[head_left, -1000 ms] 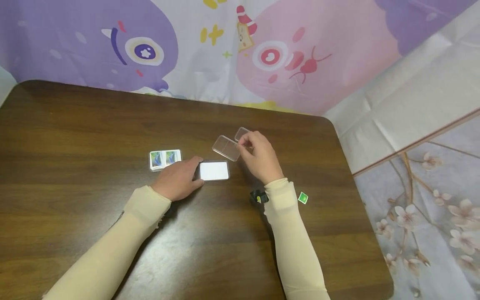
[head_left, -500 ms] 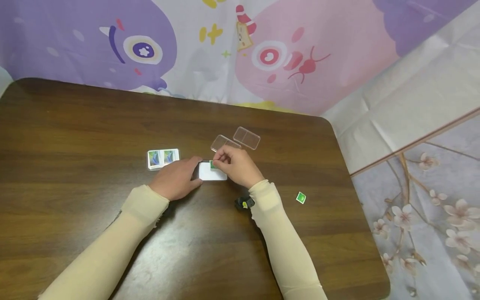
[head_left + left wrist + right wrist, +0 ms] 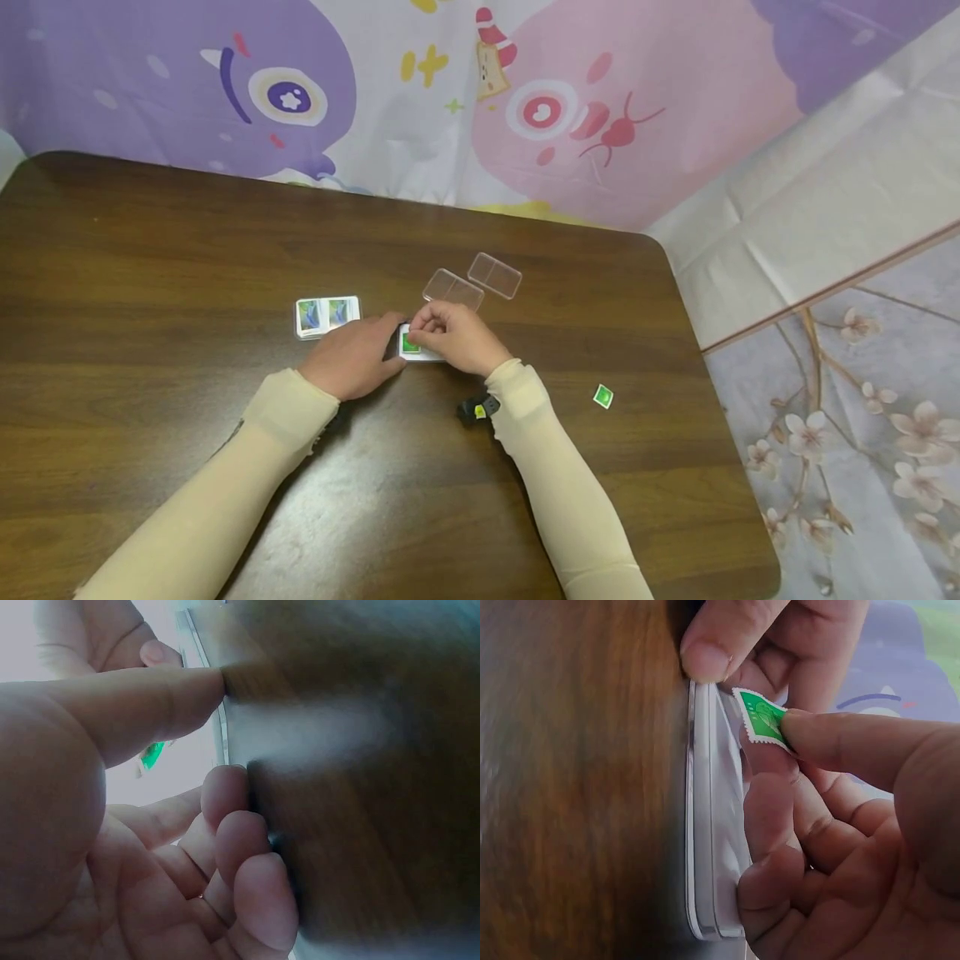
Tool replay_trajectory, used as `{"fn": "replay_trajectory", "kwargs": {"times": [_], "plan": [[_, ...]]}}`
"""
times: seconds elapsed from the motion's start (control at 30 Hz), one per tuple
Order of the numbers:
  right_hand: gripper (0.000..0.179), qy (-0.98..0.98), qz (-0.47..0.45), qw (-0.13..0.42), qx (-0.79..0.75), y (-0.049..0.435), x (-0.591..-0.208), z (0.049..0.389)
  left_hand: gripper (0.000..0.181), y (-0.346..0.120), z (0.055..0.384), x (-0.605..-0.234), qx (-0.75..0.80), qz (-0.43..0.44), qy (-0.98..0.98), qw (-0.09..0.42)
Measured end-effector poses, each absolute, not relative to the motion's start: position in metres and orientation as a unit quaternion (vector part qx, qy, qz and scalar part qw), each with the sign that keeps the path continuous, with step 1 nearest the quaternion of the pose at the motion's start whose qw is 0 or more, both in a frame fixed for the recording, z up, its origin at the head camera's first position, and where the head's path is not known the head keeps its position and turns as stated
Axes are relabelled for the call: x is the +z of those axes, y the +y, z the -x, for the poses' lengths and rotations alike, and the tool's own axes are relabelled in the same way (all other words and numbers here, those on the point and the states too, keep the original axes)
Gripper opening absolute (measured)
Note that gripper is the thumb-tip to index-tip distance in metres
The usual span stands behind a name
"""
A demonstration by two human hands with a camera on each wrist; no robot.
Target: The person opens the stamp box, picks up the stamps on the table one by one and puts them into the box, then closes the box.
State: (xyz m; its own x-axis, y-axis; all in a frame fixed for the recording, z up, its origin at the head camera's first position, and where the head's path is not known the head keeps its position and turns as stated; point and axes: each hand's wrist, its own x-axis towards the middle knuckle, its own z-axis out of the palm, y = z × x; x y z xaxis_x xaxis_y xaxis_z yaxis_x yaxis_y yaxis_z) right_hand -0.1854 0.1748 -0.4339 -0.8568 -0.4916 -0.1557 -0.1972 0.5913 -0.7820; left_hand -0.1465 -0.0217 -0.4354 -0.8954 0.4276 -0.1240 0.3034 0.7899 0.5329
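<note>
A green stamp with a white perforated edge is pinched between the thumb and fingers of my right hand. It is held over the left part of a small flat clear case with a white inside, lying on the table. My left hand grips the left end of this case, thumb at the near edge and fingers at the far edge. In the right wrist view the stamp is tilted above the white surface. A second green stamp lies apart on the table, right of my right forearm.
Left of the gripped case lies another clear case showing two blue-and-green pictures, partly behind my left hand. Two clear plastic lids lie beyond my right hand. The brown wooden table meets a cartoon-printed curtain at the back.
My right hand has come from the clear lids to the case, bringing a green stamp, and has shifted left over the white surface. My left hand has stayed on the case.
</note>
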Motion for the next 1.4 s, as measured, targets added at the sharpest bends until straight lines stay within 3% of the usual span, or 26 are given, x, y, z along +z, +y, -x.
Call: {"fn": "replay_trajectory", "kwargs": {"times": [0.7, 0.93, 1.17, 1.4], "plan": [[0.007, 0.917, 0.178, 0.144, -0.326, 0.168, -0.433, 0.186, 0.059, -0.022, 0.145, -0.434, 0.262, -0.193, 0.939, 0.115], [0.011, 0.935, 0.234, 0.116, -0.24, 0.172, -0.422, 0.182, 0.058, -0.022, 0.145, -0.435, 0.265, -0.192, 0.938, 0.114], [0.016, 0.916, 0.365, 0.091, -0.14, 0.173, -0.409, 0.177, 0.06, -0.022, 0.145, -0.434, 0.263, -0.19, 0.939, 0.116], [0.018, 0.903, 0.402, 0.102, -0.112, 0.171, -0.411, 0.173, 0.059, -0.022, 0.145, -0.433, 0.265, -0.19, 0.938, 0.118]]}}
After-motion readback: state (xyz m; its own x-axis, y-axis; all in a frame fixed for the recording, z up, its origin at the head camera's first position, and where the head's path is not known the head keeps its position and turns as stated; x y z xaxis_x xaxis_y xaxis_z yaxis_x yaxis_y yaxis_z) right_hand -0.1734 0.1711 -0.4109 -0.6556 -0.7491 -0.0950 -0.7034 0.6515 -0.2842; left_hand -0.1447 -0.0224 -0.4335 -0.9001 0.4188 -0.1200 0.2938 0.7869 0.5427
